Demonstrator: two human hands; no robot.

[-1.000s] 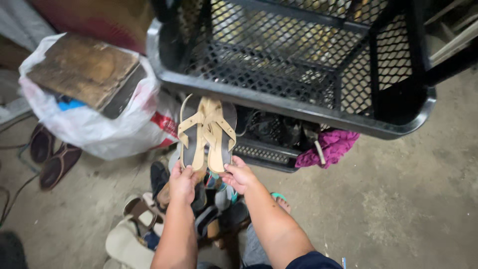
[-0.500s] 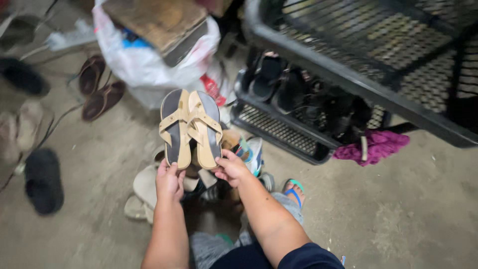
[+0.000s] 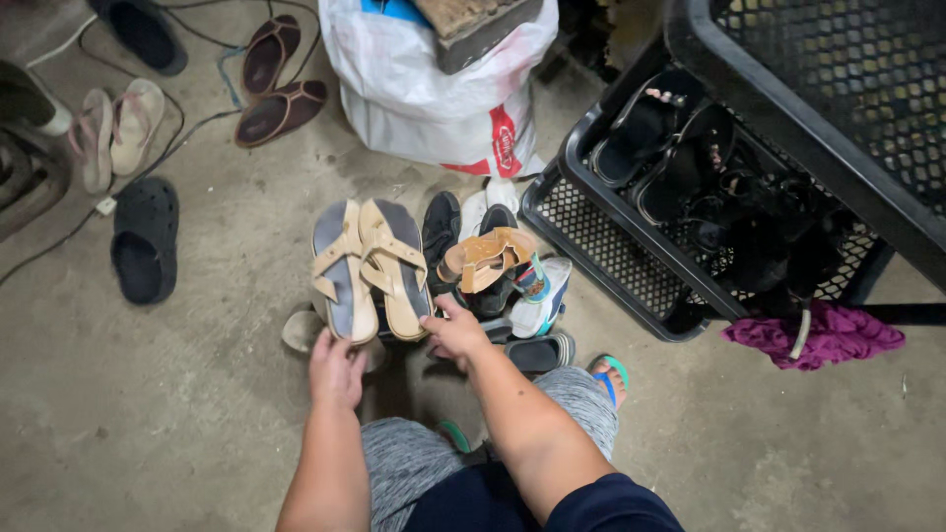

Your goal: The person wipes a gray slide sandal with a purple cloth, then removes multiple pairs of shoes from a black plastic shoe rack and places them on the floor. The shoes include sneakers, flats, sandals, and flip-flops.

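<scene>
Nearest the camera, the person's grey-clad knees (image 3: 414,463) fill the bottom edge, with a foot in a green-strapped flip-flop (image 3: 603,374) just right of them on the concrete floor (image 3: 148,424); the left hand (image 3: 336,369) grips the heel end of the left sandal of a tan-strapped pair of sandals (image 3: 368,268), fingers curled up around its edge; the right hand (image 3: 455,333) pinches the heel of the other sandal between thumb and fingers, so the 2 sandals are held side by side, soles grey, straps crossed, toes pointing away from the person. The pair sits low over the floor, just left of a small heap of shoes (image 3: 498,276), where an orange-brown sandal (image 3: 488,258) lies on top of dark and white footwear; whether the held pair touches the ground cannot be told. Right of the heap, a black mesh rack (image 3: 601,251) holds several dark sandals on its lower shelf, and a purple cloth (image 3: 818,335) lies by its foot; to the left, a black clog (image 3: 145,239) rests alone; farther off, a white plastic bag (image 3: 434,94) stands with a worn wooden block (image 3: 473,20) on top; 2 brown slippers (image 3: 274,84) and a pale pair (image 3: 113,133) lie near the top left, beside trailing cables (image 3: 59,241).
</scene>
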